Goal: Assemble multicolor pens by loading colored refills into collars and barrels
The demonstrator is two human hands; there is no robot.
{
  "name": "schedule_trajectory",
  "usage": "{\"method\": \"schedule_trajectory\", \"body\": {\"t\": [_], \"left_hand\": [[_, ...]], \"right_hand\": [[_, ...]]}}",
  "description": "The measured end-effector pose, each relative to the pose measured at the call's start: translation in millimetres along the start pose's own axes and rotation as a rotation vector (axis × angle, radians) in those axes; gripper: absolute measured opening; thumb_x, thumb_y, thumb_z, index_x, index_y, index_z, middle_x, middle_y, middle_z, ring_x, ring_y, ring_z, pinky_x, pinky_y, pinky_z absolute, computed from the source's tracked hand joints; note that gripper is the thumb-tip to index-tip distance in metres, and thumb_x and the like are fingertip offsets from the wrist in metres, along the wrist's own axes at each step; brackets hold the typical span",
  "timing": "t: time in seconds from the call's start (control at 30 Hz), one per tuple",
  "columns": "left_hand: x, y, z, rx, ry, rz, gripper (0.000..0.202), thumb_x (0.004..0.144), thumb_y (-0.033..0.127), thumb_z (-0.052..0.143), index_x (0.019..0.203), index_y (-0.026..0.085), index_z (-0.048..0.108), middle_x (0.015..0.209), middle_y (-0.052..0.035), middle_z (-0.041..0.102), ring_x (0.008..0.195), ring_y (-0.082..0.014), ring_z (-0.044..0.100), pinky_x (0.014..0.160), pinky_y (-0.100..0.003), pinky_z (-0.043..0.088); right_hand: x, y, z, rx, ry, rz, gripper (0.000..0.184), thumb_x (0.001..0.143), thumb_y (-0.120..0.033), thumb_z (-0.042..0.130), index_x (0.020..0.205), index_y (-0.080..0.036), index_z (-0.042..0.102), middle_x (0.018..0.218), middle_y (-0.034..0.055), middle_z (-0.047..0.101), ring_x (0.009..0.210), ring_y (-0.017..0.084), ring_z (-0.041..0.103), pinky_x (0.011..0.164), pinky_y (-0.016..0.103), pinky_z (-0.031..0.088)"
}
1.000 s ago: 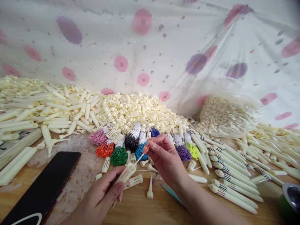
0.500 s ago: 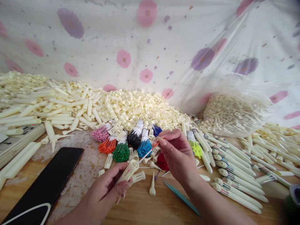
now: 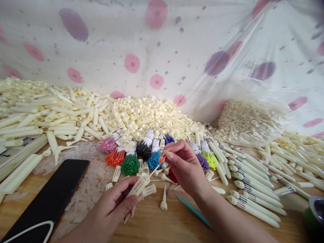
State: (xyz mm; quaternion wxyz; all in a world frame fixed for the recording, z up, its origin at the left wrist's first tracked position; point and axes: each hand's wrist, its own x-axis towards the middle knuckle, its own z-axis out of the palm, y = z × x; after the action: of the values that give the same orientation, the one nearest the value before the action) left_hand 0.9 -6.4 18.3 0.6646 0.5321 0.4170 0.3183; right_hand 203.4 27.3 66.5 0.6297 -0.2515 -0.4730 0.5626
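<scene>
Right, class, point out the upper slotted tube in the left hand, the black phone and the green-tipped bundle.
Upper slotted tube (image 3: 139,185), head view: its side wall.
Black phone (image 3: 49,198), head view: middle of its screen.
Green-tipped bundle (image 3: 130,165), head view: its green ends.

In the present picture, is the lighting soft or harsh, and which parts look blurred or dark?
Head view: soft light, no strong glare on the phone; head view, centre: left hand and right hand show no strong motion blur; head view, lower right: the greenish container looks dark and soft; head view, upper right: the corner darkens.
</scene>
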Motion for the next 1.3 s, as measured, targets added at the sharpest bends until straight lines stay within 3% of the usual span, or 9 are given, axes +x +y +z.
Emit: {"method": "schedule_trajectory", "body": {"t": [0.37,0.53,0.67,0.83,0.9,1.0,1.13,1.3], "left_hand": [[2.7,-3.8,2.0,0.041,-0.109,-0.009,0.052,0.078,0.055,0.058,0.116,0.019,0.060,0.060,0.0039,0.052,0.051,-0.0099,0.045,0.049,-0.021,0.039],[4.1,-3.0,-1.2,0.061,-0.004,0.071,0.044,0.081,0.051,0.057,0.114,0.022,0.060,0.062,0.0034,0.056,0.054,-0.0112,0.049,0.049,-0.021,0.042],[4.4,-0.9,-2.5,0.145,0.100,0.147,0.036,0.082,0.047,0.057,0.110,0.024,0.062,0.064,0.0032,0.061,0.055,-0.0120,0.053,0.051,-0.020,0.045],[3.7,-1.3,-4.3,0.253,0.141,0.190,0.030,0.083,0.041,0.057,0.109,0.028,0.062,0.083,0.0009,0.069,0.066,-0.0145,0.059,0.059,-0.021,0.049],[3.6,-0.4,-3.9,0.257,0.149,0.190,0.030,0.082,0.041,0.057,0.108,0.027,0.063,0.088,0.0001,0.070,0.068,-0.0151,0.060,0.061,-0.022,0.050],[4.0,1.0,-2.3,0.233,0.161,0.160,0.031,0.081,0.041,0.058,0.107,0.025,0.064,0.082,-0.0005,0.070,0.065,-0.0151,0.060,0.058,-0.022,0.050],[4.9,2.1,-0.2,0.191,0.142,0.119,0.034,0.081,0.042,0.057,0.108,0.023,0.064,0.069,0.0009,0.065,0.057,-0.0144,0.056,0.052,-0.023,0.047],[2.7,3.8,1.2,0.183,0.113,0.100,0.034,0.081,0.043,0.058,0.109,0.024,0.063,0.070,0.0011,0.064,0.059,-0.0145,0.055,0.055,-0.024,0.047]], "right_hand": [[-3.2,7.5,-2.9,-0.104,-0.076,-0.009,0.012,0.075,-0.019,0.072,0.074,-0.022,0.060,0.075,-0.0026,0.063,0.065,0.010,0.061,0.060,0.024,0.050],[-8.7,10.5,4.4,-0.152,-0.103,0.000,0.011,0.074,-0.017,0.072,0.071,-0.022,0.062,0.076,-0.0020,0.062,0.069,0.010,0.059,0.066,0.025,0.049],[-13.9,14.9,13.6,-0.157,-0.071,0.135,0.013,0.069,-0.020,0.076,0.067,-0.020,0.063,0.078,-0.0015,0.057,0.073,0.010,0.054,0.069,0.024,0.045],[-22.4,17.1,24.5,0.008,0.001,0.449,0.022,0.069,-0.034,0.076,0.071,-0.018,0.061,0.066,-0.0037,0.055,0.058,0.007,0.047,0.059,0.021,0.036],[-23.9,17.5,26.7,0.004,0.032,0.501,0.027,0.068,-0.037,0.076,0.070,-0.016,0.060,0.059,-0.0050,0.053,0.053,0.006,0.041,0.055,0.020,0.031],[-22.4,17.3,27.3,-0.032,0.071,0.518,0.032,0.066,-0.041,0.077,0.065,-0.015,0.058,0.054,-0.0067,0.048,0.050,0.005,0.035,0.052,0.020,0.027],[-17.4,14.1,24.0,-0.094,0.032,0.548,0.034,0.062,-0.044,0.078,0.065,-0.016,0.059,0.055,-0.0062,0.050,0.050,0.006,0.038,0.054,0.021,0.032],[-13.1,4.1,17.1,-0.443,-0.104,0.344,0.028,0.070,-0.044,0.073,0.066,-0.017,0.063,0.068,-0.0020,0.053,0.065,0.011,0.047,0.063,0.025,0.038]]}}
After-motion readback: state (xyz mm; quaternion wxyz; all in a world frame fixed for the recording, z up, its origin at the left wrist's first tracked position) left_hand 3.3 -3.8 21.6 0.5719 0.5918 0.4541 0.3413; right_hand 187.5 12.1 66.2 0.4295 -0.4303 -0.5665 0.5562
